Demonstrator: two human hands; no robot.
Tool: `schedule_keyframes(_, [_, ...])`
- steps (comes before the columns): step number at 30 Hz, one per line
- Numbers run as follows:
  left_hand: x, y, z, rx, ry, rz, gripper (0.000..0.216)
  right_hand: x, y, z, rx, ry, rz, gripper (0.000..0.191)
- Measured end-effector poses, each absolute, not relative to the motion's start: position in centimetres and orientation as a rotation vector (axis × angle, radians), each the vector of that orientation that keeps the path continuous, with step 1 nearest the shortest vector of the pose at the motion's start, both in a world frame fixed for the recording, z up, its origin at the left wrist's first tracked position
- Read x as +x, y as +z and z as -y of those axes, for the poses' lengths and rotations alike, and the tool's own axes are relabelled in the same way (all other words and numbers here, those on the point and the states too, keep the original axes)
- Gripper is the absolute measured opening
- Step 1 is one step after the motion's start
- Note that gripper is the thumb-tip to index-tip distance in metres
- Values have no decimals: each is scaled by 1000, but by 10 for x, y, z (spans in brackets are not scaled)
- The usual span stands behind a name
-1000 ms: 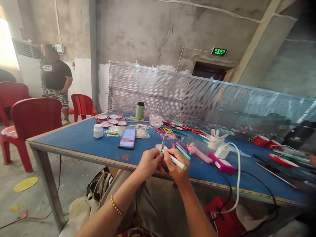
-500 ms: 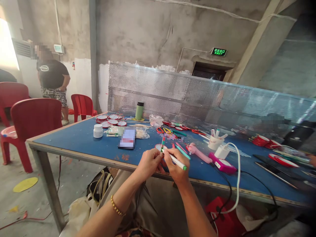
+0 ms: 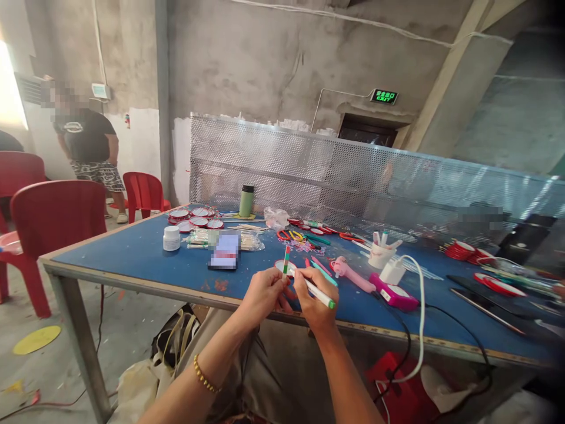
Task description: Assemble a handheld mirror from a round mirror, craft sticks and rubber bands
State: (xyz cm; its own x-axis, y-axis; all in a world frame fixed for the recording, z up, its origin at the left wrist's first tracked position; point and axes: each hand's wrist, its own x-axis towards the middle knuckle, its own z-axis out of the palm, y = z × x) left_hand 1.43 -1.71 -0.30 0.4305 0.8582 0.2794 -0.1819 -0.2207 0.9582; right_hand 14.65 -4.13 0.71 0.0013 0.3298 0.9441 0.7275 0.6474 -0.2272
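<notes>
The left hand (image 3: 263, 292) pinches an upright striped stick (image 3: 286, 260) while the right hand (image 3: 315, 297) grips a marker (image 3: 315, 289) touching it.

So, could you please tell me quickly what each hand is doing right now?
Left hand: closed on a striped stick, held upright.
Right hand: closed on a white marker.

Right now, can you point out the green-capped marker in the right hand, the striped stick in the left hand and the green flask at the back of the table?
green-capped marker (image 3: 318, 291): head view, on the white barrel.
striped stick (image 3: 286, 257): head view, on its upper end.
green flask (image 3: 246, 203): head view, on the body.
</notes>
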Motion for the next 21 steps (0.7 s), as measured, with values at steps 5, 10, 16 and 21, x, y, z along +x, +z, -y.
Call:
schedule_keyframes(5, [14,-2,17,1483,1096,-626,35,147,6,41,-908,-387,1611,15])
schedule_keyframes(10, [15,-3,17,1495,1100,-639,38,146,7,41,-897,-408,1668,15])
schedule_keyframes(16, [15,-2,18,1474,1096,-630,38,147,6,40,-909,-429,1656,17])
schedule_keyframes(21, [14,-2,18,1467,1097,-619,38,146,7,41,-897,-429,1639,17])
